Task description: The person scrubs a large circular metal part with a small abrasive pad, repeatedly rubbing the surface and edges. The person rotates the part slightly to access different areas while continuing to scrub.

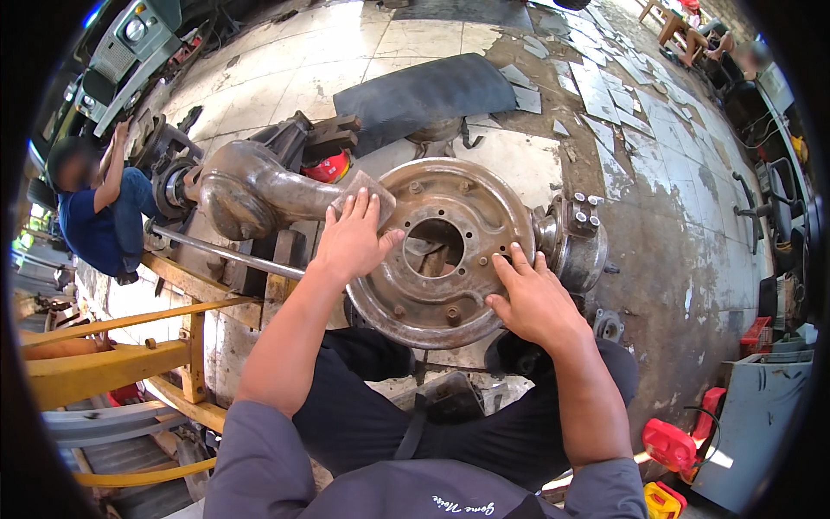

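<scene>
A round, rust-brown metal backing plate [424, 307] with a large centre hole and several small bolt holes lies in front of me, over my knees. My left hand [356, 238] holds a brown piece of sandpaper [380, 201] flat against the plate's upper left rim, the fingers pressed on top of it and the thumb resting apart on the plate. On the plate's right side, my right hand [538, 298] lies open with fingers spread, holding nothing. Part of the sandpaper is hidden beneath my left fingers.
A bulky axle housing [246, 186] stands left of the plate, a hub with bolts [575, 233] right. A yellow frame [112, 372] fills the lower left. Beyond lies a black rubber sheet [424, 95]. One person [108, 208] crouches far left; a grey cabinet [761, 424] stands right.
</scene>
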A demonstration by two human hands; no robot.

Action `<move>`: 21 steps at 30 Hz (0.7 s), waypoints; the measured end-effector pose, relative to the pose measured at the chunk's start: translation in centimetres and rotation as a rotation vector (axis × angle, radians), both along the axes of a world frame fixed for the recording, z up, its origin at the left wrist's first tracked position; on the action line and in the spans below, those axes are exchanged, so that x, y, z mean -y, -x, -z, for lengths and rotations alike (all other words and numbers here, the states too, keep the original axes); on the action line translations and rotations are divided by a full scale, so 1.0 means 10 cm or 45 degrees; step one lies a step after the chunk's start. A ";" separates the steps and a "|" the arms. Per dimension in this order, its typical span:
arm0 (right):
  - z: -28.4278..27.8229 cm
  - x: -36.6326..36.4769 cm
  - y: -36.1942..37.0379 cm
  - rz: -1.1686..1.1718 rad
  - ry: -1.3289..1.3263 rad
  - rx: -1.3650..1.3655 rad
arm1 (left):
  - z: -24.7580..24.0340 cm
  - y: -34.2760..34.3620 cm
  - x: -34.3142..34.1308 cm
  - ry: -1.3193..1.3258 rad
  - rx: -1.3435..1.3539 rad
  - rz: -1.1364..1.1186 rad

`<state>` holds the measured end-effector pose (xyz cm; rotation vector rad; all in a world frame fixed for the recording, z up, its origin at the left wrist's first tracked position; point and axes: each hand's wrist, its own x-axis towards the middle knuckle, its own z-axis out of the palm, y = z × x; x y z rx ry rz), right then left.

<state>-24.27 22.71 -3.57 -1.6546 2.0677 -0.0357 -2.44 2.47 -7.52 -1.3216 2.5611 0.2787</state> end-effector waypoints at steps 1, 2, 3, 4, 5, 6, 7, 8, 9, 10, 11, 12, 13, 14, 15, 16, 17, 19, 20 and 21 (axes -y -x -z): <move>-0.01 0.00 -0.01 -0.002 -0.002 -0.023 | -0.06 0.00 -0.03 -0.023 0.012 0.001; -0.03 0.01 -0.01 -0.004 -0.004 -0.046 | -0.08 0.01 -0.05 -0.047 0.024 0.002; -0.05 0.01 -0.02 -0.013 -0.007 -0.073 | -0.07 0.03 -0.06 -0.010 -0.018 0.008; -0.05 0.02 -0.03 -0.012 -0.010 -0.075 | -0.04 0.05 -0.07 0.027 -0.060 0.014; -0.05 0.02 -0.04 -0.010 -0.014 -0.077 | 0.00 0.08 -0.07 0.064 -0.102 0.022; -0.05 0.02 -0.04 -0.007 -0.017 -0.082 | 0.07 0.11 -0.05 0.075 -0.168 0.019; -0.05 0.02 -0.04 -0.007 -0.013 -0.074 | 0.18 0.13 -0.01 0.086 -0.234 0.012; -0.04 0.02 -0.04 -0.007 -0.009 -0.066 | 0.27 0.14 0.04 0.098 -0.300 0.005; -0.04 0.02 -0.03 0.000 -0.009 -0.059 | 0.37 0.16 0.14 0.106 -0.343 0.005; -0.04 0.02 -0.03 -0.003 -0.008 -0.061 | 0.41 0.17 0.25 0.114 -0.384 0.001; -0.04 0.03 -0.04 -0.007 -0.006 -0.063 | 0.47 0.16 0.32 0.123 -0.425 -0.004; -0.03 0.02 -0.03 -0.004 -0.009 -0.065 | 0.44 0.18 0.31 0.110 -0.411 0.032; -0.03 0.01 -0.03 -0.003 -0.012 -0.067 | 0.40 0.19 0.30 0.097 -0.396 0.068; -0.02 0.00 -0.03 -0.003 -0.015 -0.068 | 0.37 0.21 0.28 0.085 -0.381 0.103; -0.02 0.00 -0.03 -0.004 -0.012 -0.067 | 0.38 0.19 0.19 0.084 -0.389 0.224; -0.02 0.01 -0.03 -0.009 -0.012 -0.072 | 0.38 0.18 0.22 0.072 -0.430 0.235; -0.02 0.03 -0.03 -0.014 -0.012 -0.077 | 0.37 0.17 0.28 0.061 -0.472 0.247; -0.01 0.03 -0.03 -0.022 -0.019 -0.069 | 0.39 0.11 0.31 0.054 -0.483 0.213; 0.00 0.03 -0.06 -0.021 -0.024 -0.054 | 0.39 0.05 0.30 0.061 -0.451 0.172; -0.02 0.03 -0.04 -0.003 -0.022 -0.053 | 0.38 0.08 0.31 0.073 -0.433 0.147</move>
